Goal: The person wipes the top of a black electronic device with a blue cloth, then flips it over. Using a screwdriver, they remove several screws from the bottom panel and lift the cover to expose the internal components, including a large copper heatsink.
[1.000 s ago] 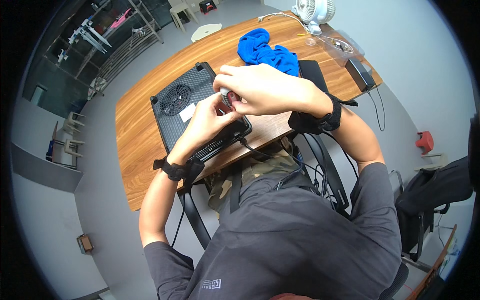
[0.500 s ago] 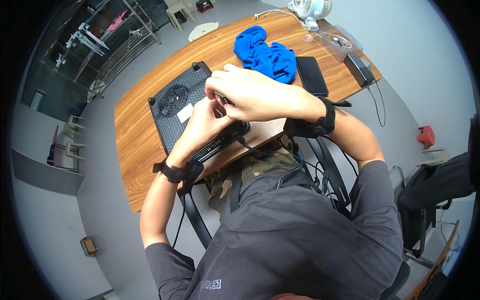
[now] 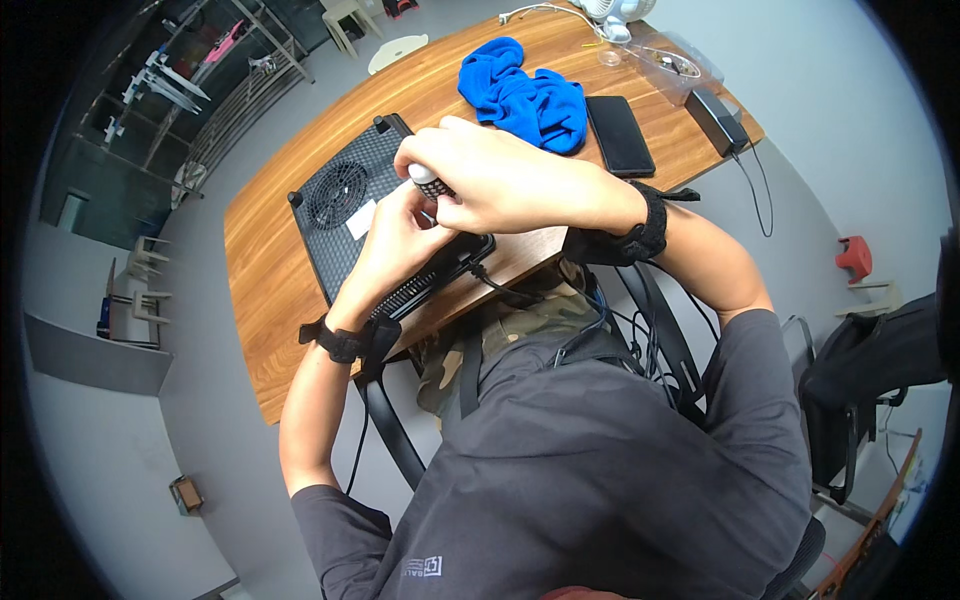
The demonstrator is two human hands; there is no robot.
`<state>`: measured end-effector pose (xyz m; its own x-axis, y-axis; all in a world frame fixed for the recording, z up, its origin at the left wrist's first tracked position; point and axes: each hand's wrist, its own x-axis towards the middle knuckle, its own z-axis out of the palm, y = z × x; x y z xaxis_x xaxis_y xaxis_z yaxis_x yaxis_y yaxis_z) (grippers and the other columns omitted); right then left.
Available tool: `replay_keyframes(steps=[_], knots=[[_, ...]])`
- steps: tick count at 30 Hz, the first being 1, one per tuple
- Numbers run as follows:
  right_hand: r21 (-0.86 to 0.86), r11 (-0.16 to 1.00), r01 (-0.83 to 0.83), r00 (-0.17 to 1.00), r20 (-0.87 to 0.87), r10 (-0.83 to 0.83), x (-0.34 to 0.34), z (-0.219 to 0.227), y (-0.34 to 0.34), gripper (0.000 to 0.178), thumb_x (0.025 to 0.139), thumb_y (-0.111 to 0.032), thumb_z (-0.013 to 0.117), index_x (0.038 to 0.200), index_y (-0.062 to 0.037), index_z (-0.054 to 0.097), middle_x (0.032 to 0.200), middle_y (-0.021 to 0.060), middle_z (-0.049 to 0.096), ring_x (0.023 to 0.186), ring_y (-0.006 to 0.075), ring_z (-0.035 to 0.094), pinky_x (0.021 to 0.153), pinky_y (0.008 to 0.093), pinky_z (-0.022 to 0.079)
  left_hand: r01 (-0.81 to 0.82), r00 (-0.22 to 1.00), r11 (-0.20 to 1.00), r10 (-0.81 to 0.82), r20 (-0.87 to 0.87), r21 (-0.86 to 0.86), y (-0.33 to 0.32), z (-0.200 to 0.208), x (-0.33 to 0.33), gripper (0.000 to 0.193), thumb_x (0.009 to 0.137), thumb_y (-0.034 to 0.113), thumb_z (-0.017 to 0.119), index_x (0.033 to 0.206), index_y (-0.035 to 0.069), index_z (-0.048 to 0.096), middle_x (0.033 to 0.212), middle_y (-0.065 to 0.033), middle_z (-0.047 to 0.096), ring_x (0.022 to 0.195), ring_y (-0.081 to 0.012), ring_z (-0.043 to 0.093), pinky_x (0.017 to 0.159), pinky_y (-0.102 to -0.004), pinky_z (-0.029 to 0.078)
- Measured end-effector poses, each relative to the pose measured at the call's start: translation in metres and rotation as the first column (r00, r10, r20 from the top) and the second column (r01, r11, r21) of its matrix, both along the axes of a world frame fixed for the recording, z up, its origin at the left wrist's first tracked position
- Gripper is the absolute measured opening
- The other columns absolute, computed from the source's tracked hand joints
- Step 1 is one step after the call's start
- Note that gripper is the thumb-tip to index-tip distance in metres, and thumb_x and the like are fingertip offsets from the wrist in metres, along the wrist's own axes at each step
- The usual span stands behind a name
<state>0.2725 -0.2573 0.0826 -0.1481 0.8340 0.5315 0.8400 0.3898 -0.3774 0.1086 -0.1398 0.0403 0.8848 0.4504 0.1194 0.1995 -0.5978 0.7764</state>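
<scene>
A black laptop cooling pad [image 3: 318, 238] lies on the wooden table, with a round fan grille, a white label and corner feet showing. My right hand [image 3: 500, 180] is closed round a black-and-white handle [image 3: 424, 178]; its white rounded end and pale-dotted dark body stick out by the thumb. The rest of that handle is hidden in my fingers. Just below and left, my left hand [image 3: 402, 240] is curled close against the right one, over the pad's near right part. Its fingertips look pinched together, and what they hold is hidden.
Beyond my right hand lie a crumpled blue cloth [image 3: 530, 105] and a black phone [image 3: 620, 135]. A black power adapter [image 3: 716, 122] sits at the right edge, its cable hanging down. A white fan [image 3: 612, 15] stands at the back. The pad's cable [image 3: 505, 288] crosses the near edge.
My right hand has turned and shifted slightly left, so the handle's white end now shows. My left hand stays beneath it. The whole view has shifted a little.
</scene>
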Motion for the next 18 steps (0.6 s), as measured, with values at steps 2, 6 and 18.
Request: replay_keyframes(steps=[2,6,18], knots=[[0.069,0.998,0.006,1.0,0.012,-0.007,-0.001,-0.003,0.0,0.038,0.085,-0.022,0.075,0.113,-0.0017,0.058,0.102,0.017,0.061,0.099,0.0355,0.062,0.087,0.0436,0.052,-0.019,0.999,1.0,0.019,-0.041,0.002,0.0,0.0,-0.002,0.034,0.084,0.021,0.08,0.102,-0.005,0.066,0.085,-0.008,0.071,0.077,-0.0131,0.068,0.072,-0.0296,0.055],[0.121,0.986,0.116,0.993,-0.025,-0.114,-0.004,-0.011,0.007,0.043,0.085,-0.03,0.078,0.111,-0.002,0.058,0.103,0.0164,0.059,0.094,0.0344,0.063,0.084,0.0423,0.052,0.023,0.997,0.999,-0.02,0.077,-0.039,-0.004,0.001,0.001,0.032,0.084,0.019,0.08,0.101,-0.004,0.066,0.085,-0.0068,0.071,0.079,-0.0122,0.068,0.073,-0.0295,0.055],[-0.099,0.988,0.12,0.983,-0.125,-0.132,-0.008,0.0,-0.001,0.04,0.084,-0.025,0.078,0.114,-0.0049,0.061,0.101,0.0159,0.064,0.1,0.0336,0.064,0.085,0.0418,0.054,-0.048,0.999,0.998,0.047,-0.016,-0.041,-0.005,-0.003,0.0,0.029,0.086,0.013,0.079,0.106,-0.005,0.067,0.098,-0.0082,0.074,0.09,-0.0127,0.069,0.081,-0.0298,0.056]])
